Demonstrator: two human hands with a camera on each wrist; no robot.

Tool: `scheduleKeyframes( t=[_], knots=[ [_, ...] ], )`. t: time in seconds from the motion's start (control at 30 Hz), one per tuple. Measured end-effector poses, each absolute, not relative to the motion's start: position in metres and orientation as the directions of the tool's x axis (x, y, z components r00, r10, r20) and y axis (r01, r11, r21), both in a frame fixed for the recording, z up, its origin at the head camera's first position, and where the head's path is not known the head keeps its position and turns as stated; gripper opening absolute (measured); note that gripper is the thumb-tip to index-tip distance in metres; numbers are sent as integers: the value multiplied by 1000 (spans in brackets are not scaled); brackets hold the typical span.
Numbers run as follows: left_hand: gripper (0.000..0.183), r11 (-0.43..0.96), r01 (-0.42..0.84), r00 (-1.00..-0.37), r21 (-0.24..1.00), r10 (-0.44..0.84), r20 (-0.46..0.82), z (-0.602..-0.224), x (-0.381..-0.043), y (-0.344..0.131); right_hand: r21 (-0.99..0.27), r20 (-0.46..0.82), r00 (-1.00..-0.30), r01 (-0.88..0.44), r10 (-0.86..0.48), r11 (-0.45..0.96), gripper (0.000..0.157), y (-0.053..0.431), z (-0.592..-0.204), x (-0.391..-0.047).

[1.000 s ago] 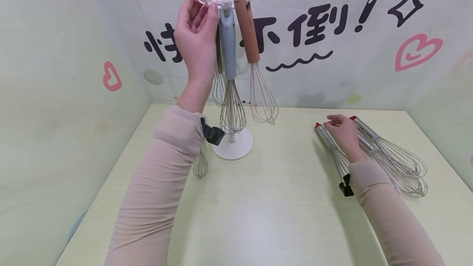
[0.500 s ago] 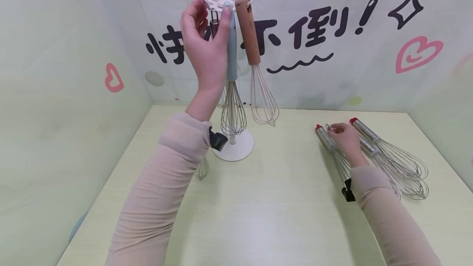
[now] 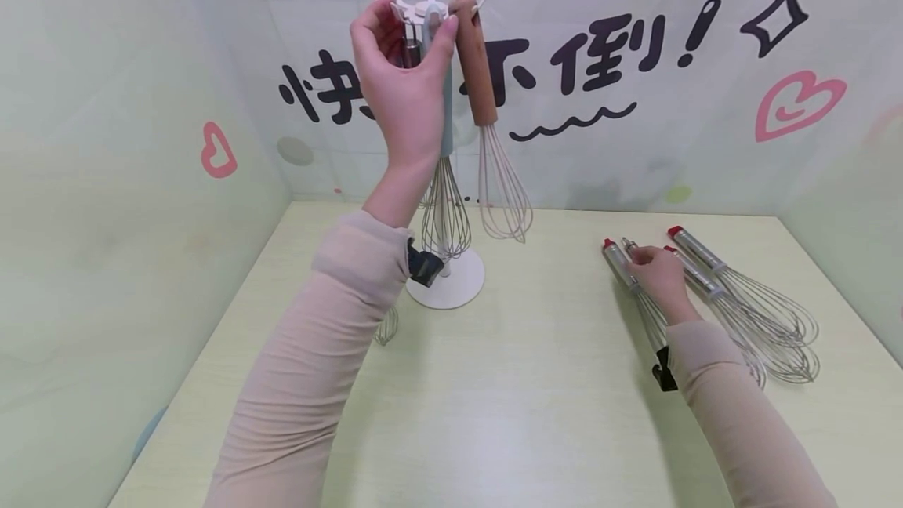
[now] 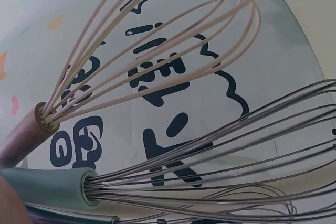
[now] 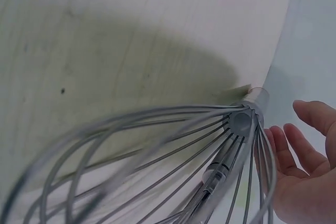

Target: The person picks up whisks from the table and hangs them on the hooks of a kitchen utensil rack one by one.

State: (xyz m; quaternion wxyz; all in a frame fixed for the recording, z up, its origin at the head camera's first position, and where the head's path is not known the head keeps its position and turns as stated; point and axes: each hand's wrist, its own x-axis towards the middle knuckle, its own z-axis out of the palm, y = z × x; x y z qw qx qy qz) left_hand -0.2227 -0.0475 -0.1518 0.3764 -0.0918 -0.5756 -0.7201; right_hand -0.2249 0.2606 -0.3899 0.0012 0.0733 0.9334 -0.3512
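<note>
Your left hand point(image 3: 405, 92), raised at the top of the white stand point(image 3: 458, 292): thumb and fingers bent, a moderate gap between them, thumb at the upper handle of the blue whisk point(image 4: 52, 186), fingertips beside a hook; whether they grip cannot be told. Within that gap, one dark-handled whisk point(image 3: 411, 52), hanging. Your right hand point(image 3: 661, 273), low at right: thumb and fingers bent, narrowly spaced, at the handle of a slim silver whisk point(image 5: 220, 163) on the table point(image 3: 536, 382), its end showing past your fingertips; firm hold or mere touch, cannot be told. Just left of that hand, one red-ended whisk point(image 3: 619, 263), lying down; to its right, two more red-ended whisks point(image 3: 705, 277), side by side, wires overlapping. Beside your left hand, on the stand, one brown whisk point(image 3: 476, 61), hanging wires downward. Near the stand's base, one small whisk point(image 3: 387, 328), lying mostly hidden behind your left sleeve point(image 3: 303, 351). Behind everything, one pale backdrop point(image 3: 600, 155) with black lettering and pink hearts.
</note>
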Motion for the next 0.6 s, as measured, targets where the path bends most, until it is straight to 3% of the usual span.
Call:
scheduleKeyframes(
  t=[0.6],
  knots=[
    [51, -44, 645, -689, 763, -466, 556, -151, -223, -45, -616, -73, -992, 129, 107, 777, 42, 263, -400, -224]
  ],
)
